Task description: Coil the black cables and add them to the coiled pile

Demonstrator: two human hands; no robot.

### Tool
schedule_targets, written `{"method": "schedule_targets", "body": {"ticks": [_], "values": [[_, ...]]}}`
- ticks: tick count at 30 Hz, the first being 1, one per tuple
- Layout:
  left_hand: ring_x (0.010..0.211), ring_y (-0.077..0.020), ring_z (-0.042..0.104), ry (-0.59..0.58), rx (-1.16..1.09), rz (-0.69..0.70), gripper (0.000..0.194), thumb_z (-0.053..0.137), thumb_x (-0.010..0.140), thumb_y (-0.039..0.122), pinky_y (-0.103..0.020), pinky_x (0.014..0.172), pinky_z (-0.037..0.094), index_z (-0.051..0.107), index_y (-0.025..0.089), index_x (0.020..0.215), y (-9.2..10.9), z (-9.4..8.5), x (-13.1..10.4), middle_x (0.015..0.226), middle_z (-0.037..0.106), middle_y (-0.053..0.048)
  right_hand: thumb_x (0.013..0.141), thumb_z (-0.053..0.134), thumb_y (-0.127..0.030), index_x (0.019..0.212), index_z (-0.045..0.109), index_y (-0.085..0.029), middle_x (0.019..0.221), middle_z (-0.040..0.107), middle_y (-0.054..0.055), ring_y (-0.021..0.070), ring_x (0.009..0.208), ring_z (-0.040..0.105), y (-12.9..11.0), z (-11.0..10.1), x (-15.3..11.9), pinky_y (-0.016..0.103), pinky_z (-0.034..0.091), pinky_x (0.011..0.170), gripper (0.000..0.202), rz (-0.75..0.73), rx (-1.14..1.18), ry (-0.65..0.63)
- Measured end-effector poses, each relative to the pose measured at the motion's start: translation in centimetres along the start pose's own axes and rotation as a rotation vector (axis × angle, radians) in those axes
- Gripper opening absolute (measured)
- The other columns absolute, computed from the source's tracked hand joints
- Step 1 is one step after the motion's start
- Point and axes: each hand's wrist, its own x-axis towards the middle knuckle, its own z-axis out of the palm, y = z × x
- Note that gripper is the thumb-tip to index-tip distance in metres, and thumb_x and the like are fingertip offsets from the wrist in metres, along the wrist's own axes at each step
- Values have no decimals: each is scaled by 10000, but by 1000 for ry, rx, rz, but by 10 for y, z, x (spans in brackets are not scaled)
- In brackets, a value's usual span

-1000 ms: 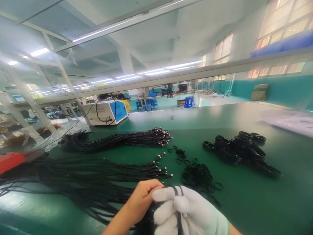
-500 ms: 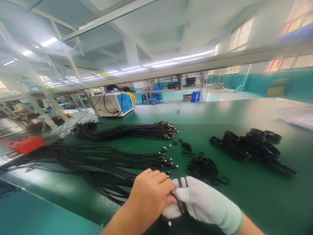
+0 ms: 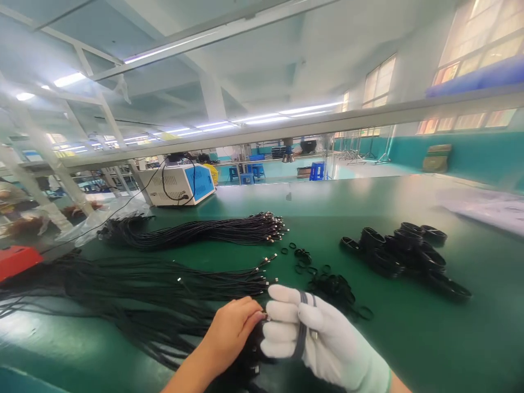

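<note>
across the broad green table [image 3: 409, 338], long, pale-tipped black cables [image 3: 135, 286] spread toward nine o'clock from the hands, with heaped oval black coils [image 3: 382, 262] at two o'clock. the white-gloved right hand [image 3: 329, 335], its grip clamped over slim dark loops [image 3: 302, 334], sits just beside the bare left hand [image 3: 231, 330], whose grip i cannot judge.

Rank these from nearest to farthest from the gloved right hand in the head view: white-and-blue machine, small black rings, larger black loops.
1. Small black rings, just beyond the gloved right hand.
2. Larger black loops, farther right.
3. White-and-blue machine, at the far back, left.
</note>
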Motion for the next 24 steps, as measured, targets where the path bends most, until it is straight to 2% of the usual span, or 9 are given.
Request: {"method": "schedule_targets", "body": {"ticks": [4,8,10,11,13,16,18,21,24], "values": [[644,-153,560,88,292,112,257,368,885,197,-270,643,412,609,207,796,13,15,-20,752,633,-14,728,709,-250,874,520,-150,694,376,-28,105,629,409,-14,-2,2,305,372,664,259,-110,-72,66],[578,-153,543,131,435,270,203,423,847,140,-283,551,347,579,200,732,35,27,-31,676,612,-3,770,676,-251,1050,547,-135,863,568,60,174,786,561,-5,-17,-1,392,405,826,330,-99,-242,273],[575,-153,532,135,467,313,169,476,836,153,-291,556,333,561,199,697,41,20,-29,659,602,8,782,667,-247,1104,543,-132,938,597,91,184,845,572,2,-21,-4,362,410,822,364,-33,-349,358],[591,-154,531,125,474,331,146,512,834,180,-293,571,334,561,200,698,42,13,-27,666,603,12,784,665,-241,1075,561,-121,920,597,88,172,828,564,6,-22,-5,328,415,783,331,13,-386,345],[638,-152,529,80,445,349,112,580,824,240,-290,604,340,576,200,719,42,-6,-21,697,612,19,789,657,-242,938,597,-89,837,572,73,146,768,531,13,-19,-8,285,398,713,222,131,-418,219],[724,-134,541,-34,241,287,43,626,804,224,-256,660,368,623,200,769,36,-29,-13,763,632,28,770,665,-281,815,556,-76,739,470,38,125,691,469,20,-12,-10,283,356,670,236,286,-326,-1],[740,-116,556,-118,-13,185,22,652,774,193,-218,678,396,659,195,795,30,-33,-10,801,641,28,748,680,-308,854,509,-92,708,393,6,109,641,429,25,-11,-10,279,329,647,295,362,-224,-48],[726,-122,576,-179,-391,10,66,693,717,198,-196,662,427,693,164,774,18,-21,-9,786,649,3,693,721,-284,804,422,-129,673,281,-37,67,574,336,33,-14,-9,224,253,586,354,471,-36,-73],[745,-144,582,-141,-593,-81,134,604,783,240,-214,671,438,693,140,796,9,-5,-9,780,660,-22,626,755,-199,732,353,-168,653,217,-58,55,553,266,38,-17,-6,214,197,564,416,479,101,-85]]}}
